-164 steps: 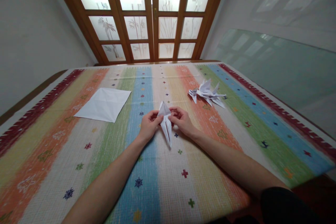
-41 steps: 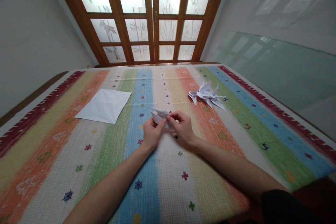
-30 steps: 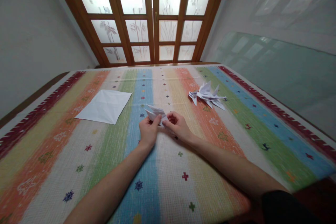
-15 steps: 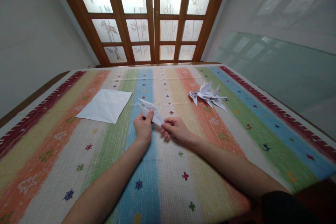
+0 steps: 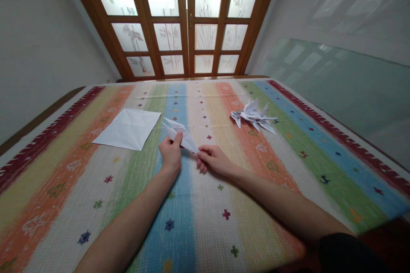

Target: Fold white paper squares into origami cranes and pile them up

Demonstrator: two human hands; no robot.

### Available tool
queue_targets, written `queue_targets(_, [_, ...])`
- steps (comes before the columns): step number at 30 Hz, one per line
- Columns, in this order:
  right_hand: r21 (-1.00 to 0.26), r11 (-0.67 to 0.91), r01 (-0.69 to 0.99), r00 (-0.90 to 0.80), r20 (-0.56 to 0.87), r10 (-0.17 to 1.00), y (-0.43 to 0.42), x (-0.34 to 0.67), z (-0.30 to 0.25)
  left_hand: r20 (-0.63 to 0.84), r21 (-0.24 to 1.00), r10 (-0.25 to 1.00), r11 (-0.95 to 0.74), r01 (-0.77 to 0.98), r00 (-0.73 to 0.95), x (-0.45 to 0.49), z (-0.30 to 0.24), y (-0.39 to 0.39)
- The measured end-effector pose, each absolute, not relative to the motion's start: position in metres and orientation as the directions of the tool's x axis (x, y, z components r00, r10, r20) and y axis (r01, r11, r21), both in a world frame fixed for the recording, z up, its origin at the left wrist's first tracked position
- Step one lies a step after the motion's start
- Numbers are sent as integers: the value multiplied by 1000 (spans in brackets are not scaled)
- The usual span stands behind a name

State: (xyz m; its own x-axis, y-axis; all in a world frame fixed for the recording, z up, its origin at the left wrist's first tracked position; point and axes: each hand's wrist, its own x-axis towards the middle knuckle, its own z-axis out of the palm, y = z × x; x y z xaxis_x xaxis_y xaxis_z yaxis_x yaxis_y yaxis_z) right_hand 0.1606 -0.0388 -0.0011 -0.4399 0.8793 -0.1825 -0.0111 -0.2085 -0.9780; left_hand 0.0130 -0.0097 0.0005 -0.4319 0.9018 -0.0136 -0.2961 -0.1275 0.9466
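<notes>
Between my hands is a piece of white folded origami paper (image 5: pixel 188 139), long and narrow, with two points sticking up at its far left end. My left hand (image 5: pixel 171 152) grips its middle, thumb on top. At the near right tip, the fingers of my right hand (image 5: pixel 214 158) pinch the paper. To the left of my hands lies a creased white paper sheet (image 5: pixel 130 129), flat on the cloth. Several folded paper cranes (image 5: pixel 253 116) sit in a cluster farther off to the right.
A striped tablecloth (image 5: pixel 134 222) with small printed figures covers the table. Beyond its far edge stand wooden doors with frosted panes (image 5: pixel 188 34). A pale glass panel (image 5: pixel 336 81) leans along the right wall.
My left hand has shifted slightly left with the folded paper, whose two points now lie nearer the flat sheet. My right hand has hardly moved and still pinches the tip.
</notes>
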Motion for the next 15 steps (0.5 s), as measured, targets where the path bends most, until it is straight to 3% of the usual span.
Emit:
queue_targets(7, [-992,23,127,-261,-11,965,-40,161,-4,-5,957,871,-138,-254,-492,11,-5,-6])
queue_targets(15, [-991,-33,127,-293,-69,953,-41,162,-8,20,965,872,-145,-220,-489,11,-5,-6])
